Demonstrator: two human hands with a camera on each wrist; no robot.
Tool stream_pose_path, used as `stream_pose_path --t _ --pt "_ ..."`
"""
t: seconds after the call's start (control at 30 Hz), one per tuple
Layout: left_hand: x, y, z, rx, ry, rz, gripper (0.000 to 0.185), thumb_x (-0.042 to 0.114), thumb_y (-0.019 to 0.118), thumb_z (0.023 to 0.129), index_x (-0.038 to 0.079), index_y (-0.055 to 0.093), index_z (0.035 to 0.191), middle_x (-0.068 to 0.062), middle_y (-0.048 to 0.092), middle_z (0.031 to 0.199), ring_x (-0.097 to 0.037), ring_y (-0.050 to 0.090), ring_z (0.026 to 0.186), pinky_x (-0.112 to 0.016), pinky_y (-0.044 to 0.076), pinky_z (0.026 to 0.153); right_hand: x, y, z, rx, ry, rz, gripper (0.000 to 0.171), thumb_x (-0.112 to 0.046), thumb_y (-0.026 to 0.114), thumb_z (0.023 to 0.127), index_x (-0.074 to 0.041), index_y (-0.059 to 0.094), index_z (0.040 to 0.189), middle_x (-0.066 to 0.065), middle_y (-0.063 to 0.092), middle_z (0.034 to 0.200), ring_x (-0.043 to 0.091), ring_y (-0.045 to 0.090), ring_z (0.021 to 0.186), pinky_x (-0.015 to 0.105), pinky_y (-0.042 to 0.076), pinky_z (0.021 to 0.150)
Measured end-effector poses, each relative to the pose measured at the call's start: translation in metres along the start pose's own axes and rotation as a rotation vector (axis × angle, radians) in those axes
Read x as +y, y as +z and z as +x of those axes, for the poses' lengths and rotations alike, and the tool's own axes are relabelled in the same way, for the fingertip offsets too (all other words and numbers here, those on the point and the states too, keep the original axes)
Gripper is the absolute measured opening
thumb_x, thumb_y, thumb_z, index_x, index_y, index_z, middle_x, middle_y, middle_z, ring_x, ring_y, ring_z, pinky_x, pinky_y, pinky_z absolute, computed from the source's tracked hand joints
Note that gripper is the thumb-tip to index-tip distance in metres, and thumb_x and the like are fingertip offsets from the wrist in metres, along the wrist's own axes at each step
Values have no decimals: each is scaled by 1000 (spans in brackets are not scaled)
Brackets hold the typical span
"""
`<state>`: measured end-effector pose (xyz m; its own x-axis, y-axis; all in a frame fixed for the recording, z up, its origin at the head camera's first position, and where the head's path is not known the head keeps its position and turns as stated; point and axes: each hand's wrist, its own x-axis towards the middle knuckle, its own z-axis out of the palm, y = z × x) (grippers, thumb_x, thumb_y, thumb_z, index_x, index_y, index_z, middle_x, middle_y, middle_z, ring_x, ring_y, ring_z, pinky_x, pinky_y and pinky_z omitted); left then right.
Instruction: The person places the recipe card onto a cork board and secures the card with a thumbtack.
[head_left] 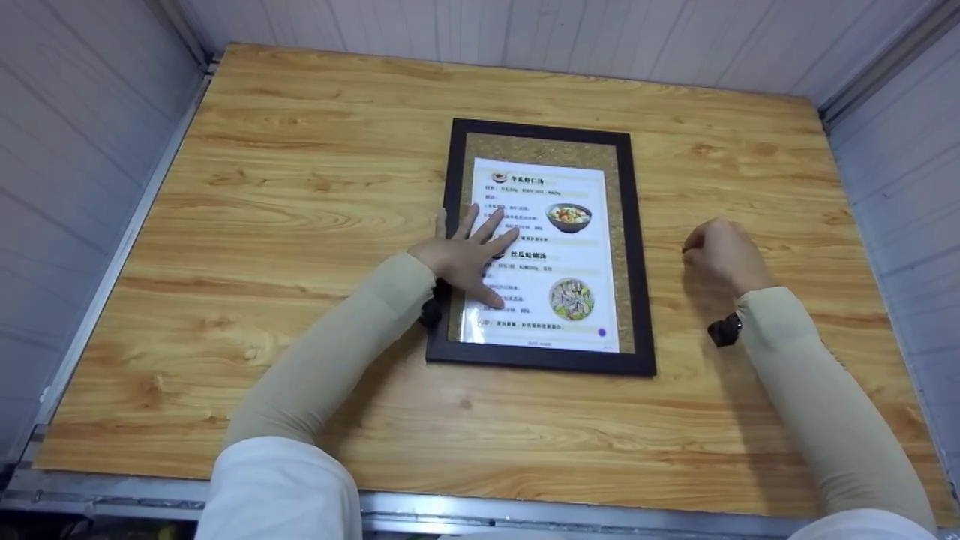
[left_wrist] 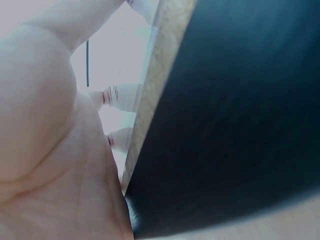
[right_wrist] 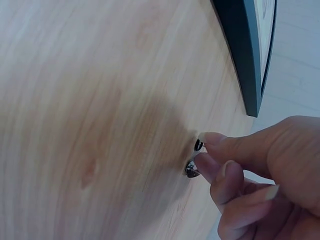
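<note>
A black picture frame (head_left: 641,285) with a gold mat lies flat on the wooden table (head_left: 262,187). Inside it is a white menu sheet (head_left: 570,255) with food photos. My left hand (head_left: 480,244) presses flat on the sheet's left side, fingers spread and straight. The left wrist view shows its palm (left_wrist: 45,150) against the gold mat (left_wrist: 160,65) and the black frame edge (left_wrist: 230,125). My right hand (head_left: 716,251) sits on the table right of the frame, apart from it. In the right wrist view its thumb and forefinger (right_wrist: 206,152) pinch a small shiny metal piece (right_wrist: 192,169) against the tabletop (right_wrist: 90,100).
White panelled walls (head_left: 90,150) close the table in on the left, back and right. A metal rail (head_left: 420,510) runs along the near edge. Bare wood lies left of the frame and in front of it. The frame's corner (right_wrist: 250,75) shows in the right wrist view.
</note>
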<state>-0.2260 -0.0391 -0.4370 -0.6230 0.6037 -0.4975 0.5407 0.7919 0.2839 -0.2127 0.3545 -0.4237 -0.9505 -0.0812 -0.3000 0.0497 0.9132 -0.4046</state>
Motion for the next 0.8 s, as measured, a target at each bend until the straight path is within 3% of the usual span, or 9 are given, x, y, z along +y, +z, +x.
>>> stream_pose_path --t 0.27,0.8 --pt "-1 0 1 0 5 -27 113 76 55 63 34 -13 143 1 -31 145 -31 -32 127 -63 -23 89 0 1 4 57 -40 -44 17 0 54 86 5 68 95 26 62 97 40 57 89 51 46 73" --pt "-2 1 0 8 12 -45 112 77 55 62 36 -13 142 1 -30 145 -31 -33 126 -63 -24 88 -4 3 8 32 -21 -29 27 -7 43 89 6 65 97 26 61 97 38 58 88 51 46 71"
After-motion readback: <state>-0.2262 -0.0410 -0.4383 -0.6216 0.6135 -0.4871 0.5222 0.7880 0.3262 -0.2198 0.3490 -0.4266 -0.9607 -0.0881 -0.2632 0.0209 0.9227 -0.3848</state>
